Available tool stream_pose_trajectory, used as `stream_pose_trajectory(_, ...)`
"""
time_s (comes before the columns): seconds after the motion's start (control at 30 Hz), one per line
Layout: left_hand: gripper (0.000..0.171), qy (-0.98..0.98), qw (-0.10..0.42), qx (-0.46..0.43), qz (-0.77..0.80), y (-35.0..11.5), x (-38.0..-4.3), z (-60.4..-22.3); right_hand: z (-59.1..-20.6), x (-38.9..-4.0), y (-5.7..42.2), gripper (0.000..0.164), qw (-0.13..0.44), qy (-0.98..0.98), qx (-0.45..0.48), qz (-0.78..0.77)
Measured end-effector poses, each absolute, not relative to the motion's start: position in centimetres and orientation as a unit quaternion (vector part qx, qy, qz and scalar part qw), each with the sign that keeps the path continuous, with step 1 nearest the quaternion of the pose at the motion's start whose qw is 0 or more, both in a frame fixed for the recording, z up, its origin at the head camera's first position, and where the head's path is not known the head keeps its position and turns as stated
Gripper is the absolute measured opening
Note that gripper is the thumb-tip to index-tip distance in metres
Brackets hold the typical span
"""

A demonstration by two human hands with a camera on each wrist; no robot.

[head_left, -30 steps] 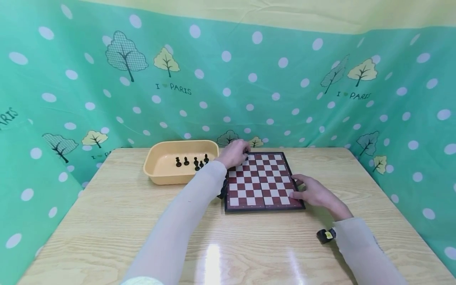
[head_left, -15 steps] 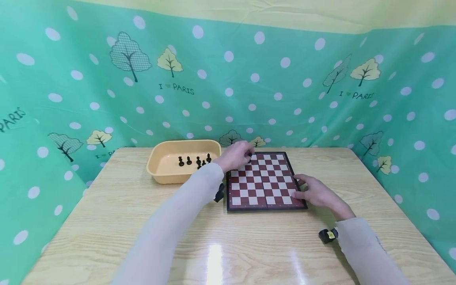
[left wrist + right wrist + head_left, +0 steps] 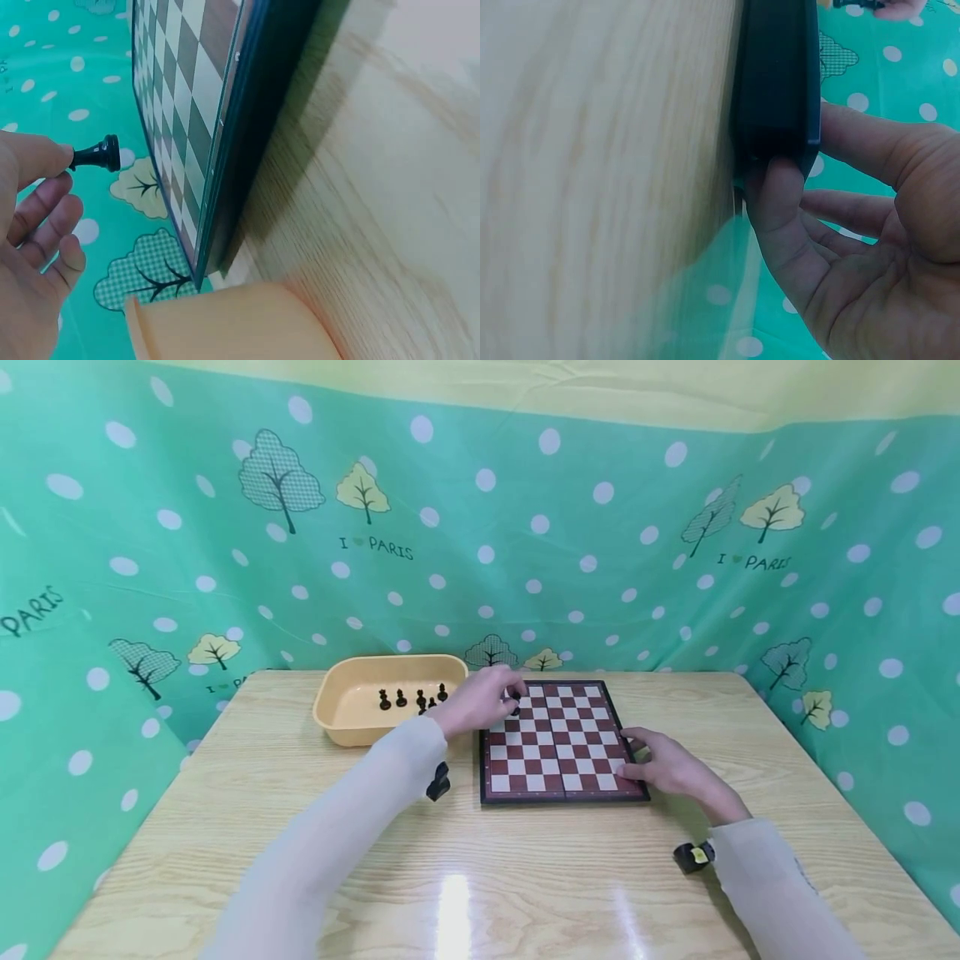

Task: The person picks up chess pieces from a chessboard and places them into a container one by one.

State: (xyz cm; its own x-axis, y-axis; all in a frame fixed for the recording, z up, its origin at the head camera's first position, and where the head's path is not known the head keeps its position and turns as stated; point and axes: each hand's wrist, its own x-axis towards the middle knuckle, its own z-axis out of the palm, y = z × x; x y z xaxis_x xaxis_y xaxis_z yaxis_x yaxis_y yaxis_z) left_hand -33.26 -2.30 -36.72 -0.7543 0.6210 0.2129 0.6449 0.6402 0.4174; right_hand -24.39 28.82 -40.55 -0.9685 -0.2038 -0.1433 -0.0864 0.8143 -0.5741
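Note:
My left hand (image 3: pixel 486 697) pinches a black chess piece (image 3: pixel 97 155) between thumb and fingertips, over the far left part of the chessboard (image 3: pixel 525 752). In the left wrist view the piece hangs apart from the board, its round base pointing toward the board's side; its top is hidden in the fingers. My right hand (image 3: pixel 663 766) holds the right edge of the board, the thumb on the top face. In the right wrist view the fingers (image 3: pixel 780 195) wrap the dark board edge (image 3: pixel 776 90).
A cream plastic basket (image 3: pixel 341 737) with several black chess pieces (image 3: pixel 401 698) stands left of the board, close to my left forearm. The board lies on a wooden table (image 3: pixel 540 877). Green dotted cloth (image 3: pixel 562 543) hangs behind and at both sides.
My left hand has moved a little left and toward me, still pinching the chess piece. The right hand keeps its hold on the board's edge. The view has shifted slightly.

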Motion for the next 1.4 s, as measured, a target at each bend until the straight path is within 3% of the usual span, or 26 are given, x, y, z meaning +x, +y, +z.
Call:
stream_pose_trajectory(0.63, 0.023, -0.909, 0.061, -0.353, -0.214, -7.7, -29.8, -35.7, -40.5, -24.2, 28.8, 0.071, 0.111, 0.946, -0.063, -0.298)
stream_pose_trajectory(1.4, 0.021, -0.910, 0.113, -0.329, -0.224, -13.9, -29.1, -34.2, -40.5, -24.2, 28.9, 0.069, 0.107, 0.943, -0.078, -0.304)
